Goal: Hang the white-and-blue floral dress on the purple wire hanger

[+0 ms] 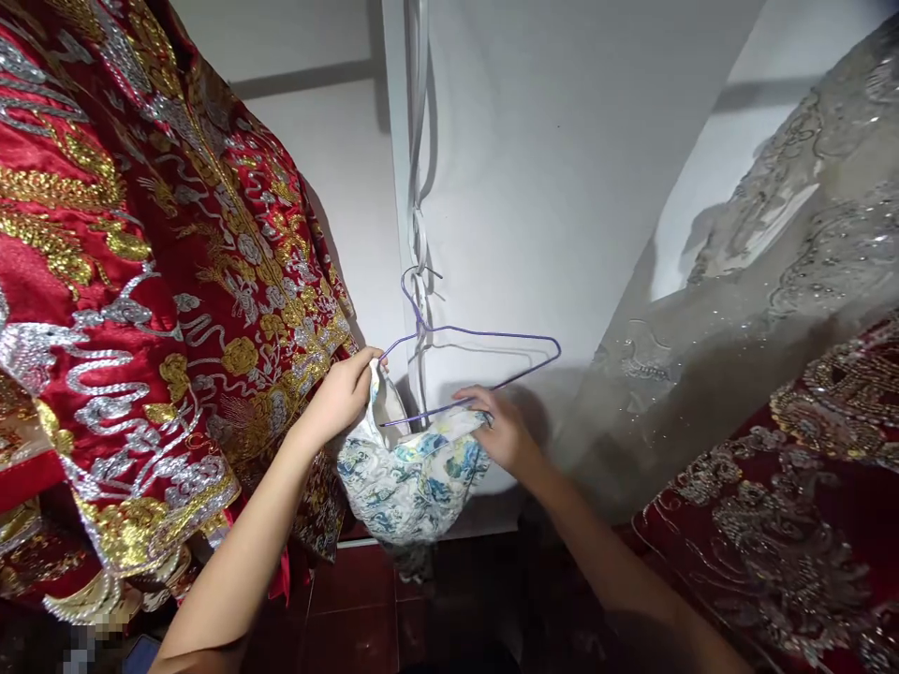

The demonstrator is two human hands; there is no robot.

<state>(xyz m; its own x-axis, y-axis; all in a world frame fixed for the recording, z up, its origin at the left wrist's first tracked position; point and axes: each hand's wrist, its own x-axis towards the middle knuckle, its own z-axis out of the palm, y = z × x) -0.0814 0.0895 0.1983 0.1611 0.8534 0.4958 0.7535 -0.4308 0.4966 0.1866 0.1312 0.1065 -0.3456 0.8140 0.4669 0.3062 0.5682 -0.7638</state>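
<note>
A thin purple wire hanger [492,335] hangs by its hook from a white strap [420,140] on the white wall. A small white garment with a blue and green print [411,477] droops below the hanger. My left hand [344,393] is closed, pinching the garment's upper left edge beside the hanger's left end. My right hand [502,431] is closed on the garment's right edge, just under the hanger's lower wire.
A red robe with gold and silver embroidery [140,281] hangs close at the left. A sheer beaded veil [758,309] and another red embroidered garment [793,524] fill the right. Dark red floor tiles [351,608] lie below, with the white wall [562,140] straight ahead.
</note>
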